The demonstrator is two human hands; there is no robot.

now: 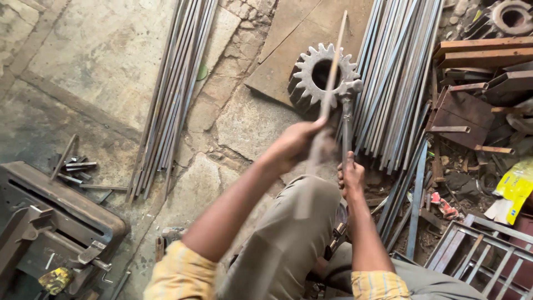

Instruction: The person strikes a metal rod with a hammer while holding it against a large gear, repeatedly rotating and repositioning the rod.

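Both arms reach forward from yellow sleeves, bare from the elbows down. The left arm is lifted and stretched out, and the left hand (pixel 297 141) is curled into a tight fist with the thumb side up. It looks a little blurry. The right arm is bent and lower, and the right hand (pixel 351 179) is also closed in a tight grip, knuckles up.

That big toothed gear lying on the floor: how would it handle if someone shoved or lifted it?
The gear looks like thick solid metal, so probably heavy for its size and rigid. It lies tilted against a flat slab, so a shove may make it slide or drop flat. Its teeth would likely stop smooth rolling and could bite bare fingers.
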